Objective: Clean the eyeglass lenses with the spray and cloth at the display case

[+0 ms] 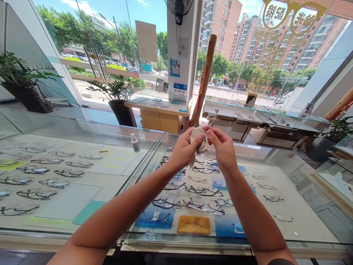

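Both hands are raised close together above a glass display case. My left hand (189,146) is closed on a pale cloth (202,147), which bunches between the fingers and hangs below them. Thin-framed eyeglasses (213,115) stick up over the fingertips, partly covered by the cloth and fingers. My right hand (220,142) pinches the thin frame beside the cloth, with its fingertips near those of the left. Which part of the frame each finger touches is too small to tell.
Rows of glasses (202,189) lie inside the glass case (317,221). A small white bottle (135,142) stands on the glass to the left. Beyond are a wooden post (205,73) and a potted plant (121,110).
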Motion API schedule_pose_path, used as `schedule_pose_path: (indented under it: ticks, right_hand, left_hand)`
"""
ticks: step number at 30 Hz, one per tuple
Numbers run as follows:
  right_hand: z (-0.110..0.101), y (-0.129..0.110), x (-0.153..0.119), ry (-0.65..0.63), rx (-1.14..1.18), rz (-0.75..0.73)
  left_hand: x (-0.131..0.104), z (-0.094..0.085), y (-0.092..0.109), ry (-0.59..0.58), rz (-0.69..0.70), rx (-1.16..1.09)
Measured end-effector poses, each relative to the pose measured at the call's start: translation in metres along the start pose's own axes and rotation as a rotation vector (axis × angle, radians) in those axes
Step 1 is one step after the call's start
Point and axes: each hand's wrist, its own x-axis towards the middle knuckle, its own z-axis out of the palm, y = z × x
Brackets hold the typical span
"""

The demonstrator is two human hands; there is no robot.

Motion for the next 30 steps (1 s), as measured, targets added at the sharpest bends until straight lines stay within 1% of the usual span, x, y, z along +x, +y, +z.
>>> schedule_pose_path:
  ticks: [3, 6, 9, 11, 13, 16, 18, 20, 24, 27, 30]
  right_hand:
    - [0.002, 0.003, -0.001, -0.026, 0.064, 0.041]
    - [0.004, 0.005, -0.003, -0.071, 0.068, -0.001]
    - [0.003, 0.004, -0.002, -0.085, 0.069, -0.024]
    - [0.001, 0.003, 0.000, -0.069, 0.095, 0.013]
    - [-0.003, 0.002, 0.003, -0.047, 0.157, 0.097]
    - [-0.009, 0.002, 0.007, -0.027, 0.269, 0.221]
    - [-0.012, 0.003, 0.009, -0.031, 0.302, 0.256]
    - [-0.014, 0.005, 0.011, -0.049, 0.312, 0.267]
    - [-0.012, 0.007, 0.011, -0.092, 0.362, 0.288]
    - [-0.007, 0.007, 0.009, -0.085, 0.415, 0.299]
    - [-0.001, 0.005, 0.006, -0.068, 0.434, 0.253]
  left_hand:
    - [-0.002, 0.001, 0.000, 0.010, 0.005, 0.040]
    - [-0.003, 0.002, 0.002, 0.042, 0.005, 0.033]
    - [-0.002, 0.001, 0.004, 0.016, 0.019, 0.017]
    - [0.000, -0.002, 0.006, -0.043, 0.038, 0.043]
    - [0.002, -0.006, 0.008, -0.143, 0.039, 0.076]
    - [0.004, -0.011, 0.013, -0.309, -0.015, 0.068]
    - [0.004, -0.013, 0.014, -0.358, -0.051, 0.042]
    - [0.003, -0.012, 0.013, -0.346, -0.060, 0.035]
    - [0.003, -0.009, 0.007, -0.260, -0.027, 0.067]
    - [0.002, -0.007, 0.001, -0.192, 0.022, 0.100]
    - [0.000, -0.003, -0.001, -0.115, 0.043, 0.081]
